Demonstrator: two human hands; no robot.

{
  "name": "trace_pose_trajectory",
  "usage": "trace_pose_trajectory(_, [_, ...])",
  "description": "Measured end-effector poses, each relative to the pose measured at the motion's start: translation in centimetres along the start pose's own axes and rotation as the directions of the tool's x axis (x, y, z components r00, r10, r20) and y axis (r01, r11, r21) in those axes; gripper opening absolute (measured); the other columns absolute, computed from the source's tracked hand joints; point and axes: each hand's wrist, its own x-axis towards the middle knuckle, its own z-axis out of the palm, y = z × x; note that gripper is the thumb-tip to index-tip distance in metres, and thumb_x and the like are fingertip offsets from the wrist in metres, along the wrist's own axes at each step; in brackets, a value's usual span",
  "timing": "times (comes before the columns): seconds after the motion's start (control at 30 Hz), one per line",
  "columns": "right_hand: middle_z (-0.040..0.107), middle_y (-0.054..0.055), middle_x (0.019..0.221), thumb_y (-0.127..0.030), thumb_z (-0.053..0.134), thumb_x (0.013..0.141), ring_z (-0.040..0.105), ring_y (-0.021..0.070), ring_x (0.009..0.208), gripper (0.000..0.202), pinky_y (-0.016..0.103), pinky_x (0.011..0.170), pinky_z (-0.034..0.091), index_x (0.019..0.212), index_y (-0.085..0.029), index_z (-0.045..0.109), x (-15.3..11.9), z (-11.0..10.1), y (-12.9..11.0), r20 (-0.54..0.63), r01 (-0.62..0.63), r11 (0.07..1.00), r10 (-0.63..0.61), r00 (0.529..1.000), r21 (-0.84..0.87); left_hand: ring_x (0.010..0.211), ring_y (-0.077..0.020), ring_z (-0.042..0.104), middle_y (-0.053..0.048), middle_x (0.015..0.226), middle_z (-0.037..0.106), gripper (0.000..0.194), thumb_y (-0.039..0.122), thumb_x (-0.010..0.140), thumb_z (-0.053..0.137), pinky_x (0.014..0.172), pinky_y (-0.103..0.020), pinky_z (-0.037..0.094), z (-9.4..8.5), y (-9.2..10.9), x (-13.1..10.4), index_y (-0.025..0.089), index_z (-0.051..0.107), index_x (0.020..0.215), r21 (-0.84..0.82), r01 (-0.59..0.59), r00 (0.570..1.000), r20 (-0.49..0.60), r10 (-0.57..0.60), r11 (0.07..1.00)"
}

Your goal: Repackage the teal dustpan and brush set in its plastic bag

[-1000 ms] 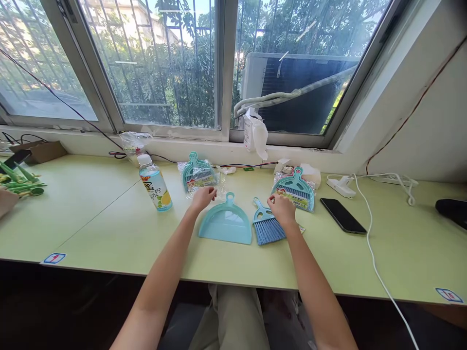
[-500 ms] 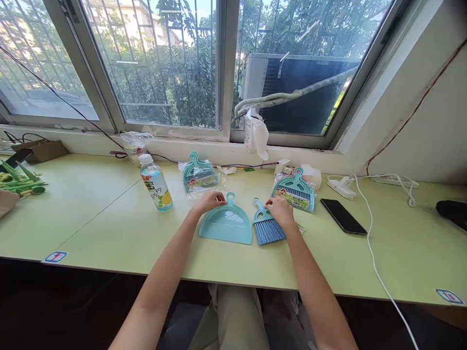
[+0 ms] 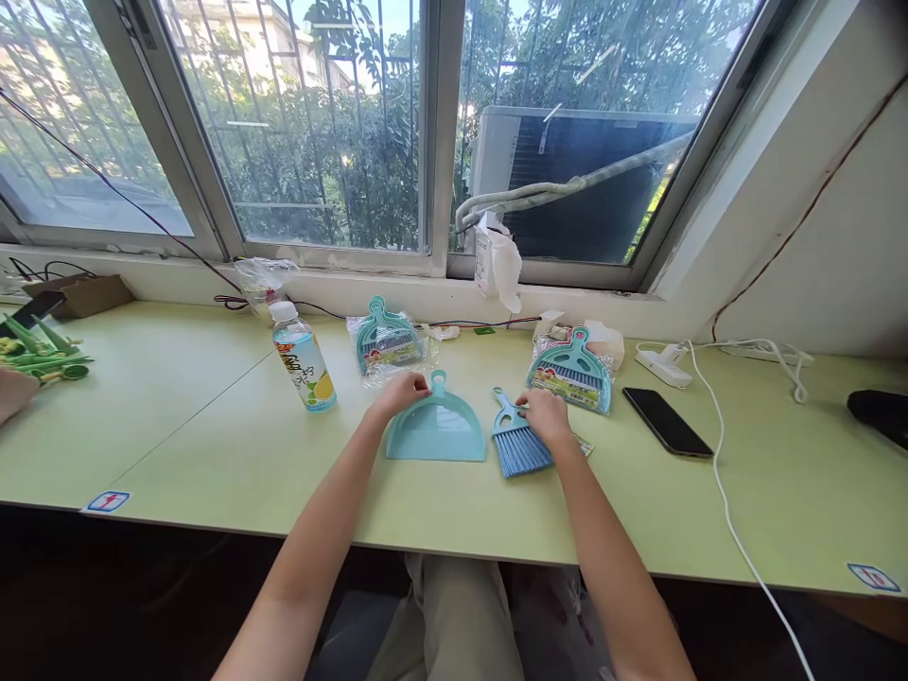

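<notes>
A small teal dustpan (image 3: 436,430) sits on the pale green table (image 3: 213,426) in front of me, its far end tipped up. My left hand (image 3: 402,390) grips it at the handle end. To its right lies a little blue hand brush (image 3: 519,440), bristles toward me. My right hand (image 3: 545,414) rests on the brush's handle and holds it. Two more dustpan-and-brush sets in clear wrappers lie behind: one (image 3: 387,342) behind my left hand, one (image 3: 573,371) behind my right.
A drink bottle (image 3: 304,357) stands left of the dustpan. A black phone (image 3: 667,421) and a white cable (image 3: 730,511) lie to the right, with a power strip (image 3: 663,364) behind. Green items (image 3: 39,350) sit at the far left. A window sill runs along the back.
My left hand moved from the wrapped set to the dustpan's handle and tipped the pan up. My right hand settled lower onto the brush.
</notes>
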Motion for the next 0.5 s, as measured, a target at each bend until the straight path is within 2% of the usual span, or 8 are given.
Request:
trace_pose_trajectory(0.13, [0.071, 0.007, 0.100, -0.021, 0.062, 0.082, 0.062, 0.0215, 0.099, 0.014, 0.034, 0.086, 0.038, 0.093, -0.022, 0.071, 0.2, -0.4, 0.1, -0.085, 0.040, 0.999, -0.038, 0.996, 0.022, 0.074, -0.0195, 0.059, -0.005, 0.079, 0.068, 0.024, 0.039, 0.074, 0.055, 0.063, -0.028, 0.041, -0.1, -0.5, 0.1, 0.018, 0.066, 0.072, 0.022, 0.004, 1.000, -0.021, -0.004, 1.000])
trace_pose_trajectory(0.23, [0.071, 0.004, 0.102, -0.021, 0.057, 0.085, 0.063, 0.0187, 0.095, 0.018, 0.030, 0.085, 0.039, 0.098, -0.023, 0.069, 0.1, -1.2, 0.5, -0.183, 0.142, 0.980, -0.115, 0.976, 0.141, 0.072, -0.0188, 0.059, -0.004, 0.076, 0.067, 0.021, 0.036, 0.073, 0.056, 0.061, -0.027, 0.040, -0.2, -0.7, 0.2, 0.018, 0.065, 0.071, 0.034, 0.001, 1.000, -0.026, 0.000, 0.999])
trace_pose_trajectory(0.4, [0.067, 0.007, 0.115, -0.026, 0.047, 0.093, 0.058, 0.0201, 0.108, 0.026, 0.027, 0.087, 0.041, 0.111, -0.021, 0.065, -0.4, -2.7, 1.1, -0.425, 0.225, 0.946, -0.109, 0.899, 0.233, 0.063, -0.0167, 0.058, -0.003, 0.072, 0.063, 0.016, 0.031, 0.072, 0.056, 0.055, -0.026, 0.041, 0.0, -0.5, 0.1, 0.016, 0.060, 0.069, -0.002, 0.034, 0.999, -0.028, -0.034, 0.999])
trace_pose_trajectory(0.5, [0.065, 0.007, 0.119, -0.028, 0.043, 0.095, 0.056, 0.0203, 0.112, 0.030, 0.028, 0.092, 0.039, 0.115, -0.021, 0.064, -0.7, -2.8, 0.6, -0.487, 0.255, 0.945, -0.128, 0.864, 0.205, 0.050, -0.0128, 0.054, -0.001, 0.065, 0.059, 0.017, 0.033, 0.074, 0.055, 0.047, -0.024, 0.039, 0.6, 0.2, -0.1, 0.017, 0.055, 0.069, -0.118, 0.053, 0.998, 0.036, -0.049, 0.992])
